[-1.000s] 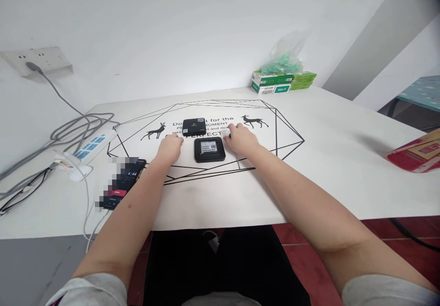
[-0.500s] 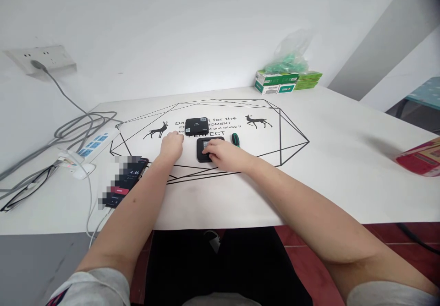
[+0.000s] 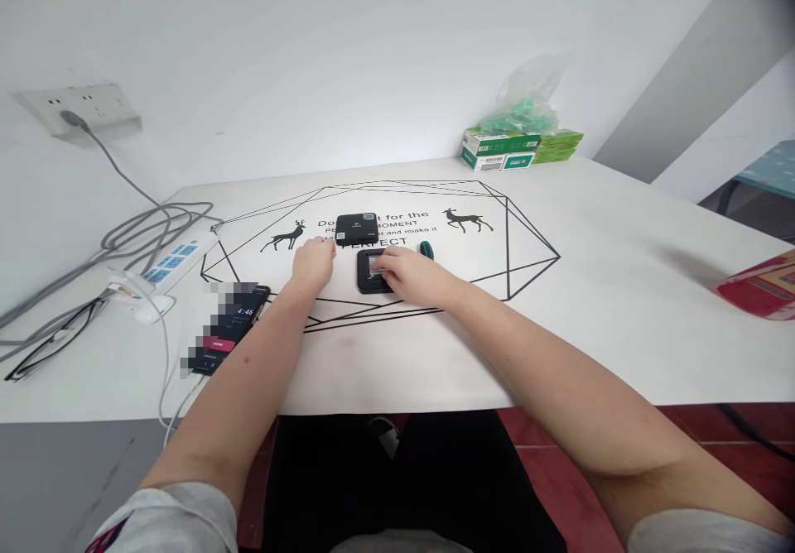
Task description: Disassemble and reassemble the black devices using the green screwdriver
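A small black device (image 3: 365,281) with a light label in its middle recess lies on the printed table mat. My right hand (image 3: 413,276) reaches over its right side, fingers bent together and tips down at the recess; whatever they pinch is hidden. Just behind lies a flat black square cover (image 3: 357,228) with small stickers. My left hand (image 3: 314,265) rests on the mat beside the cover's near left corner, fingers curled in and nothing visible in them. Beyond my right hand shows the green and black handle of a tool (image 3: 426,250), its other end covered by the hand.
A phone (image 3: 233,329) lies by my left forearm. Further left are a power strip (image 3: 180,259) and coiled grey cables (image 3: 146,226). Green and white boxes (image 3: 500,150) topped by a plastic bag (image 3: 527,106) stand at the wall. A red package (image 3: 761,288) sits at the right edge.
My right hand's fingertips have shifted slightly right and up on the device, baring more of its recess. My left hand stays beside the cover. The whole view has moved a little.
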Demonstrator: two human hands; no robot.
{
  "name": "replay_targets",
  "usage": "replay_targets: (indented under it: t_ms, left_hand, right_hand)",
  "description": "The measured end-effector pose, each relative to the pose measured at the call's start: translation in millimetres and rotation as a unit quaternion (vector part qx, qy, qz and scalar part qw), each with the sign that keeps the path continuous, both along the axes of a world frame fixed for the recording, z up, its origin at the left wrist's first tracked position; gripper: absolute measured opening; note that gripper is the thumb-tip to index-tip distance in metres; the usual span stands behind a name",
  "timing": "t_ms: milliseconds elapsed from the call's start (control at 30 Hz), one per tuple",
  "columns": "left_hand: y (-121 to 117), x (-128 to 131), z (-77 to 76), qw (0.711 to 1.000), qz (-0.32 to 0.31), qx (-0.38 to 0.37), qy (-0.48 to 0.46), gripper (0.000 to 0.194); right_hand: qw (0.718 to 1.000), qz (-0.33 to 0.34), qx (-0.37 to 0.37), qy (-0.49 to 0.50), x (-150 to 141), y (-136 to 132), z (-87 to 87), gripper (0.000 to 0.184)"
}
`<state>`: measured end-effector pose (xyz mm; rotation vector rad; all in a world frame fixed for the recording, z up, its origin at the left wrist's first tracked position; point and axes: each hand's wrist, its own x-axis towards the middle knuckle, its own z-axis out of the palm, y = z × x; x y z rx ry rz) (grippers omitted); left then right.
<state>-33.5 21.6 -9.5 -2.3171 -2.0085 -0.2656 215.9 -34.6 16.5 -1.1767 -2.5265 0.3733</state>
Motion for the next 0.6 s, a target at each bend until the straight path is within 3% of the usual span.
replay_targets:
  t_ms: [267, 433, 500, 600]
  left_hand:
    - [-4, 8, 2.2, 0.998, -0.024, 0.011, -0.057, 0.023]
    - [-8, 15, 6.9, 0.986, -0.041, -0.005, -0.163, 0.018]
    - [-12, 19, 10.1, 0.958, -0.08, -0.042, -0.272, 0.014]
    - [-22, 26, 15.0, 0.89, -0.173, -0.107, -0.407, 0.015]
  right_hand:
    - [0.999, 0.026, 0.007, -0.027, -6, -5, -0.9, 0.038]
    - [1.0, -0.016, 0.0, 0.021, -2, -2, 0.9, 0.04]
    - [0.998, -0.047, 0.005, 0.046, 0, 0, 2.6, 0.036]
    - [0.99, -0.081, -0.004, 0.119, -1, 2, 5.4, 0.028]
